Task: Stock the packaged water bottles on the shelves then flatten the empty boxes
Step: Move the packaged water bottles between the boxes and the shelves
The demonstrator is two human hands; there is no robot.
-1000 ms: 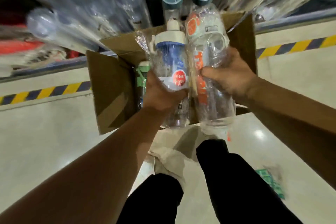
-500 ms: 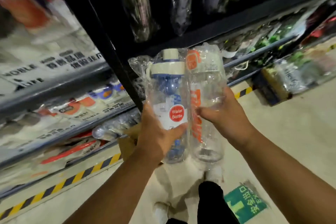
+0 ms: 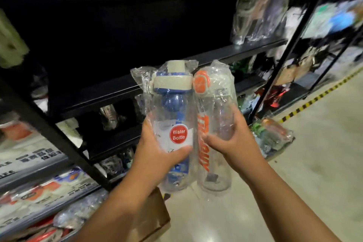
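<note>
Progress: mid-stock, head view only. My left hand (image 3: 157, 155) is wrapped round the blue-lidded bottle (image 3: 172, 112), thumb across the front under the red "Water Bottle" sticker. My right hand (image 3: 233, 143) grips the orange-lettered bottle (image 3: 214, 104) round its middle. Both bottles are in their clear bags, upright and touching side by side, so my hands sit close together, one bottle each. Neither is on a shelf yet. The black shelf (image 3: 225, 54) just beyond the bottles looks dark and mostly bare. A few bagged bottles (image 3: 255, 15) stand on it up and right of my right hand, so that's my guess for the drop spot. The cardboard box (image 3: 155, 220) sits below my left wrist, only a corner showing, not flattened. I can't see inside, so remaining count is unknown. Net: some stock up, this pair pending, flattening not started as far as visible. Diff vs half a second ago: same grips and same pairing, but the pair now fronts a higher shelf and the view has swung right. The rack upright that was right behind the bottles now sits left of my left hand, and the green floor sign under my right forearm is out of frame. A second ago the pair was just above the open box, with another bottle showing inside it.
</note>
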